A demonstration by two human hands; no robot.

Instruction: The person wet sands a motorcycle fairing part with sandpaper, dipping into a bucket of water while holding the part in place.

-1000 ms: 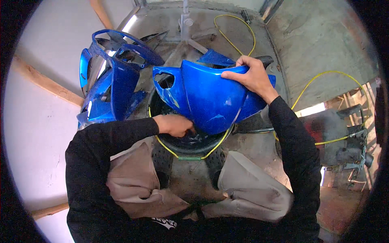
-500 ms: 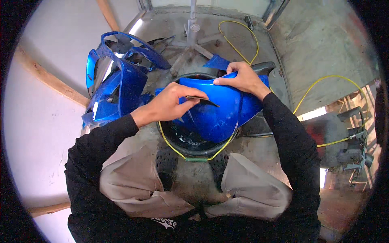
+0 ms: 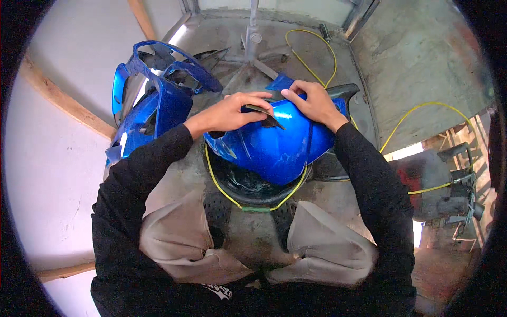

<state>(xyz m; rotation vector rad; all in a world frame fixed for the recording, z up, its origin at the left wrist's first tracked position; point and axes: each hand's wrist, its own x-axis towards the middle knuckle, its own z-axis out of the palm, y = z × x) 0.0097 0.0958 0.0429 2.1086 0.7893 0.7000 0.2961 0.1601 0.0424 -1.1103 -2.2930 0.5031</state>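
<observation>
A glossy blue plastic fairing panel [image 3: 277, 153] rests across the top of a black bucket [image 3: 253, 200]. My left hand [image 3: 227, 112] is closed on a folded piece of dark sandpaper [image 3: 273, 121], pinched between thumb and fingers over the panel's upper left. On the far edge of the same panel, my right hand [image 3: 315, 103] grips with thumb and bent fingers. Pale smears mark the panel's lower face. Wet-looking liquid shows inside the bucket below it, partly hidden by the panel.
More blue fairing parts [image 3: 158, 100] stand on the floor to the left. A grey metal stand [image 3: 252, 47] rises beyond the bucket. A yellow hose [image 3: 330, 55] curls at the far right, and a dark machine [image 3: 438, 182] sits at right. A black part [image 3: 346, 92] lies beside the bucket.
My left hand has moved up and slightly right with the sandpaper. The panel has tilted, its left end now showing an opening. My right hand has shifted slightly along its far edge.
</observation>
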